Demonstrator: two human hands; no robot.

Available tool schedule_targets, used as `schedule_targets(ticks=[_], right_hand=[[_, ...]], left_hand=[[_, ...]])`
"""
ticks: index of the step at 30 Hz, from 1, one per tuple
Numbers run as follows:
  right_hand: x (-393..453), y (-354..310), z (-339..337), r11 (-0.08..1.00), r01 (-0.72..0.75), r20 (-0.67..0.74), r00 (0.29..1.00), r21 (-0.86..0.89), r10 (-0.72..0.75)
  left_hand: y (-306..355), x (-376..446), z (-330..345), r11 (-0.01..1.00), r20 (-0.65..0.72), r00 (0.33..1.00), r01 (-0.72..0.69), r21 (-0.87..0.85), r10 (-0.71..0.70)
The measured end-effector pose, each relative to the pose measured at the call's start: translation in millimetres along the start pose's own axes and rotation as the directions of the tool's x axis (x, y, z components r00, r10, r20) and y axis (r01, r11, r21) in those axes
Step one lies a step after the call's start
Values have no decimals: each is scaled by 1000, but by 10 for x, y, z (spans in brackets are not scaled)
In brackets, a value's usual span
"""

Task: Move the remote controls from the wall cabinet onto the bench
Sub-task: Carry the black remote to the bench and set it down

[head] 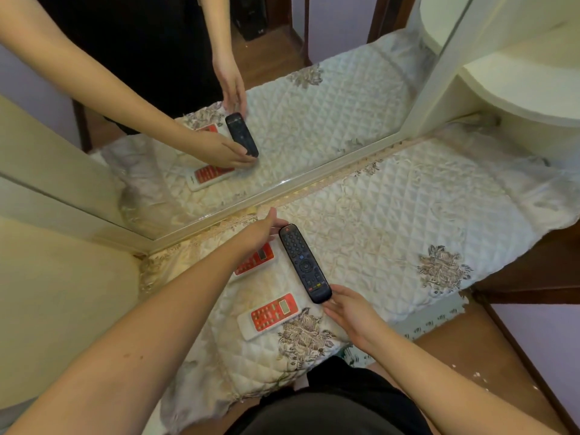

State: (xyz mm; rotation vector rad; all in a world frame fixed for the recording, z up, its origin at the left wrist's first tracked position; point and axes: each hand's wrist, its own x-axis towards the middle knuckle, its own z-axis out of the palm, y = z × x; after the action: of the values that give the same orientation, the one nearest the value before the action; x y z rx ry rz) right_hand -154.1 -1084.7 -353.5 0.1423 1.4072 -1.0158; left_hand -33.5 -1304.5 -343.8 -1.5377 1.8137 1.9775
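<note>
Black plastic remote [304,263] rests on the quilted cream worktop [408,230], your released left grip [262,232] and right grip [351,312] touching its ends, seemingly to square it.

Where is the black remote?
Head view: the black remote lies on the bench cover between the left hand and right hand, right of two red remotes.

Hidden and cut-off parts

The left hand [261,234] and its wrist are covering much of the far red-and-white remote [258,260]. The button markings on the black remote [303,262] are showing too small to read. The white shelving [518,83] is running off the top and right edges.
</note>
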Motion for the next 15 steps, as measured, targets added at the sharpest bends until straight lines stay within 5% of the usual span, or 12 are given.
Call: schedule_targets(ticks=[15], right_hand=[[10,-97,-96,996,-22,-75,997,81,29]], left_hand=[[-82,132,55,989,-60,998,-13,145,22]])
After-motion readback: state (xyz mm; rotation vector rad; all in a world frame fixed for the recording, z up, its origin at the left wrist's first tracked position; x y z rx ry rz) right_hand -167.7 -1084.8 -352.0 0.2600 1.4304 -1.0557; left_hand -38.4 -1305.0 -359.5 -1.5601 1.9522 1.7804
